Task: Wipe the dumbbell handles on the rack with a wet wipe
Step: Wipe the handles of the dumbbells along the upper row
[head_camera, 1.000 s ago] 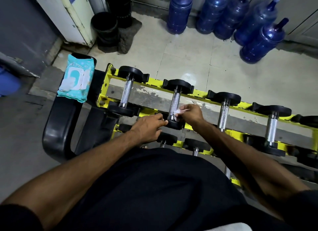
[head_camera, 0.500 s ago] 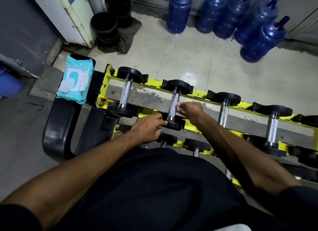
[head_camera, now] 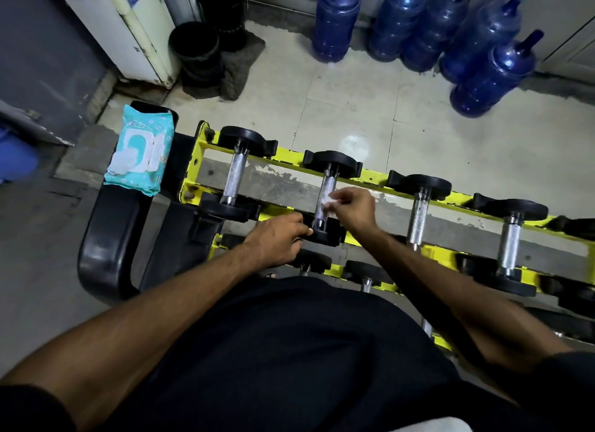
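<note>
Right grip: the right hand [head_camera: 354, 208] pinched the wet wipe [head_camera: 329, 201] against the second dumbbell's handle [head_camera: 328, 183], about mid-length.
Left grip: the left hand [head_camera: 277, 241], fingers curled, held the near head [head_camera: 322, 233], steadying it.
Technique: wrapping the wipe round the knurling and twisting would likely beat dabbing one side.
Surroundings: other dumbbells lay either side on the yellow rack [head_camera: 370, 178].

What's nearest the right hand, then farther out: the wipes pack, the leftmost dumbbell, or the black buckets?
1. Leftmost dumbbell, on the rack, left of the right hand.
2. Wipes pack, on the black pad beyond the rack's left end.
3. Black buckets, far back on the left.
</note>
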Motion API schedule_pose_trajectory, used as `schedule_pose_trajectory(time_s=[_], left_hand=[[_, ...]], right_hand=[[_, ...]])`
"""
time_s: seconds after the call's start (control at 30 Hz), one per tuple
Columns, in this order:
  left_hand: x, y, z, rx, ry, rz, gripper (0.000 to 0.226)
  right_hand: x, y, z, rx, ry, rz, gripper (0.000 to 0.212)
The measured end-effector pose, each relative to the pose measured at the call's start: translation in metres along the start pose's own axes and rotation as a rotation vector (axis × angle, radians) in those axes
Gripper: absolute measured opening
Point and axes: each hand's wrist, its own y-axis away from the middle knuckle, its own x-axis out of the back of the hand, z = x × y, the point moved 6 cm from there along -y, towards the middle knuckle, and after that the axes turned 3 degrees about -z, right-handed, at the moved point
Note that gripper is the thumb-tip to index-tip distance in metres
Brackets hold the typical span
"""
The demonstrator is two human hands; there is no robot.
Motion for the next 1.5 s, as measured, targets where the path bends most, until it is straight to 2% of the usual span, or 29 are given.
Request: schedule_pose_trajectory(time_s=[0.07, 0.1, 0.13, 0.17, 0.3, 0.33, 0.43, 0.5, 0.6, 0.67, 0.77, 0.83, 0.87, 0.97, 1.07, 1.17, 1.23, 1.37, 1.43, 1.5], left_hand=[[0.0, 0.0, -0.001, 0.003, 0.01, -0.006, 0.036], [0.0, 0.0, -0.001, 0.005, 0.015, -0.007, 0.036], [0.0, 0.0, -0.001, 0.007, 0.015, -0.009, 0.035], [0.0, 0.0, -0.001, 0.008, 0.015, -0.008, 0.035], [-0.001, 0.0, 0.0, 0.011, 0.016, -0.002, 0.035], [0.0, 0.001, 0.001, 0.007, 0.015, -0.002, 0.035], [-0.001, 0.001, 0.0, -0.009, 0.011, -0.017, 0.035], [-0.001, 0.002, 0.0, -0.016, 0.002, -0.022, 0.033], [-0.002, 0.003, 0.0, -0.016, -0.009, -0.023, 0.029], [-0.003, 0.003, 0.001, -0.022, -0.02, -0.021, 0.026], [-0.003, 0.004, -0.001, -0.021, -0.011, -0.01, 0.019], [-0.003, 0.004, -0.002, -0.015, -0.011, -0.011, 0.018], [-0.003, 0.004, -0.002, -0.014, -0.009, -0.015, 0.019], [-0.003, 0.005, -0.001, -0.01, 0.014, -0.015, 0.029], [-0.002, 0.005, 0.0, -0.004, 0.035, -0.019, 0.037], [-0.002, 0.004, 0.0, -0.012, 0.047, -0.005, 0.037], [-0.002, 0.002, 0.0, -0.015, 0.049, 0.0, 0.037], [-0.002, 0.003, 0.0, -0.021, 0.042, -0.01, 0.038], [-0.002, 0.005, 0.0, -0.022, 0.045, -0.022, 0.039], [-0.003, 0.006, 0.0, -0.02, 0.049, -0.032, 0.041]], right_hand=[[-0.012, 0.012, -0.016, 0.401, 0.4, -0.198, 0.017], [-0.019, 0.014, -0.019, 0.531, 0.529, -0.285, 0.02], [-0.023, 0.014, -0.021, 0.581, 0.621, -0.339, 0.021], [-0.025, 0.009, -0.024, 0.581, 0.675, -0.34, 0.021], [-0.026, -0.014, -0.043, 0.513, 0.794, -0.158, 0.02], [-0.032, -0.017, -0.046, 0.508, 0.857, -0.196, 0.02], [-0.06, -0.016, -0.048, 0.478, 1.061, -0.539, 0.016], [-0.069, -0.015, -0.056, 0.446, 1.156, -0.679, 0.014], [-0.067, -0.021, -0.075, 0.455, 1.259, -0.592, 0.009], [-0.068, -0.02, -0.082, 0.479, 1.335, -0.529, 0.016], [-0.083, -0.007, -0.075, 0.486, 1.358, -0.705, 0.016], [-0.089, 0.002, -0.069, 0.478, 1.343, -0.839, 0.016], [-0.088, 0.002, -0.068, 0.472, 1.328, -0.844, 0.014], [-0.069, -0.014, -0.068, 0.425, 1.176, -0.658, 0.012], [-0.044, -0.019, -0.057, 0.388, 1.002, -0.43, 0.02], [-0.026, 0.005, -0.039, 0.323, 0.807, -0.355, 0.012], [-0.015, 0.012, -0.02, 0.175, 0.612, -0.27, 0.007], [-0.01, -0.007, 0.046, -0.396, -0.035, -0.03, 0.014], [-0.02, -0.017, 0.064, -0.526, -0.2, 0.004, 0.017], [-0.029, -0.022, 0.07, -0.572, -0.293, -0.009, 0.018]])
